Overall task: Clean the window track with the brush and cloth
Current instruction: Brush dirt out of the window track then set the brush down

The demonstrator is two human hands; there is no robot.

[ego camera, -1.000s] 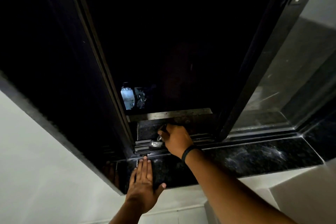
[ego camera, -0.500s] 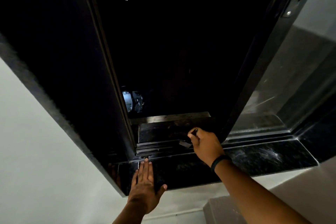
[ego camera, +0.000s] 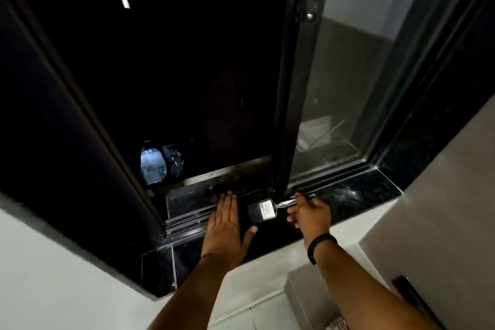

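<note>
Currently brushing stage: our right hand (ego camera: 310, 213) grips brush (ego camera: 263, 211) handle; left hand (ego camera: 226, 225) flat, open on sill (ego camera: 356, 195). Next: we align bristles into window track (ego camera: 187, 220).

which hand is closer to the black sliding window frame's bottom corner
Right. The right hand, holding the black-bristled paintbrush, sits just right of the black sliding window frame's corner; the left hand lies flat further left.
</note>
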